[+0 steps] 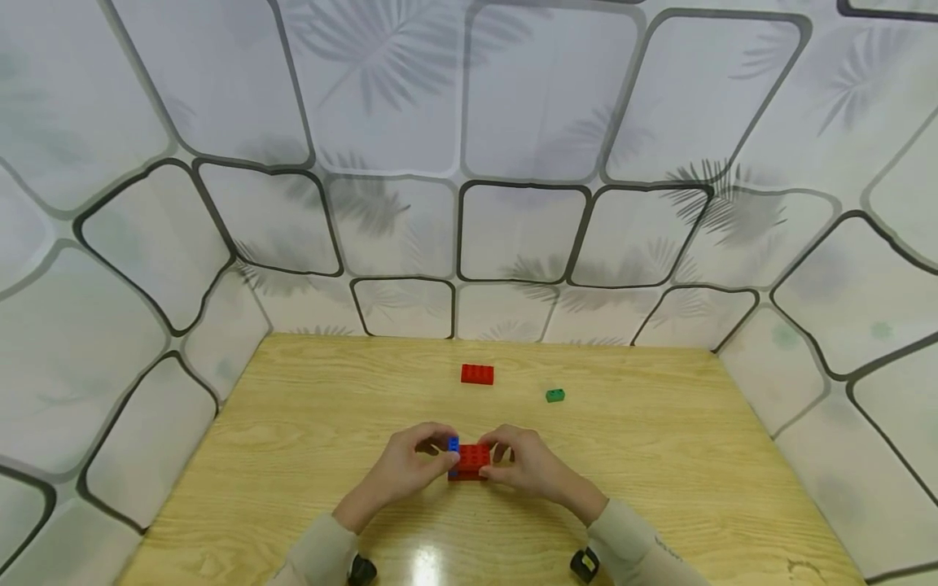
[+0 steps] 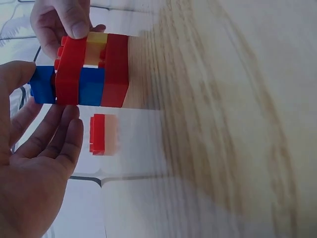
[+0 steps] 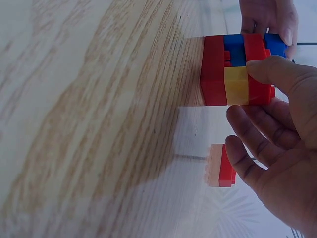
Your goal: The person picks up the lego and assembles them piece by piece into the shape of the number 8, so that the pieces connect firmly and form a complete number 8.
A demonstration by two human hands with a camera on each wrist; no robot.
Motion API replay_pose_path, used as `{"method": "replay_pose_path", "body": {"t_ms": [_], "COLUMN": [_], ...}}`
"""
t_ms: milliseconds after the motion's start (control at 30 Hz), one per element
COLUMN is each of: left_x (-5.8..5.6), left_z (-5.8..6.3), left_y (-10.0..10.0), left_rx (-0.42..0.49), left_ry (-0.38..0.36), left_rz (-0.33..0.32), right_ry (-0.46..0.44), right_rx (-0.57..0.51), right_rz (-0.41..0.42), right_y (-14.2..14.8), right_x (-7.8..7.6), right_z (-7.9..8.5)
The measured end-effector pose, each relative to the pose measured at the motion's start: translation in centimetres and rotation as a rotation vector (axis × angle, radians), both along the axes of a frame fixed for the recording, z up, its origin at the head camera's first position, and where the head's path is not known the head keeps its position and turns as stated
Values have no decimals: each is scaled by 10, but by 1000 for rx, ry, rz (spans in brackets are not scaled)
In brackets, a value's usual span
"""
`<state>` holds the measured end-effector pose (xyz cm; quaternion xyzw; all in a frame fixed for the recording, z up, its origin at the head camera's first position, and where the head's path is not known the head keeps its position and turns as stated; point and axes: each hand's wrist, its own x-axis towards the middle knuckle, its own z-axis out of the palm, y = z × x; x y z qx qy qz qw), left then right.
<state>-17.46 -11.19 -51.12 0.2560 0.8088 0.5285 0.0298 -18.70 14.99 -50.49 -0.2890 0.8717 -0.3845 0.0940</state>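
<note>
A stack of toy building bricks stands on the table between both hands. Its bottom is a long red brick (image 2: 116,69). A blue brick (image 2: 91,87) and a yellow brick (image 3: 236,85) sit on that with a gap between them, and an upper red brick (image 1: 475,456) spans the two. On top, at the left end, is a small blue brick (image 2: 44,84). My left hand (image 1: 409,465) pinches this top blue brick between thumb and fingers. The right hand (image 1: 529,465) grips the right end of the stack, its thumb on the upper red brick.
Beyond the stack on the wooden table (image 1: 330,399) lies another red brick (image 1: 477,374). A small green brick (image 1: 555,395) is to the right of it. Patterned panels (image 1: 520,232) wall the table at the back and both sides.
</note>
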Motion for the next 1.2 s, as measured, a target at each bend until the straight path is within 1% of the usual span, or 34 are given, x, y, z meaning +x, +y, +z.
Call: {"method": "replay_pose_path", "body": {"t_ms": [233,467,633,833,967,1200], "left_x": [1,1,1,2,2,2], "left_z": [-4,-6,-4,-5,-6,-6], "left_y": [0,-1,-2,-2,-1,0], "left_rx": [21,12,5,-19,-20,4], "left_ry": [83,105,113,143,131,83], "left_rz": [1,-1,-7,-7,-7,-20], "right_ry": [-5,-10,-1,-7,-11,-6], "right_rx": [2,-3,-3,0,0,-8], "right_rz": [-1,2,-1,0,2,10], "right_y": [0,0,0,0,0,0], "right_x": [-1,0,0,0,1,1], "right_z": [-1,0,0,1,1,1]}}
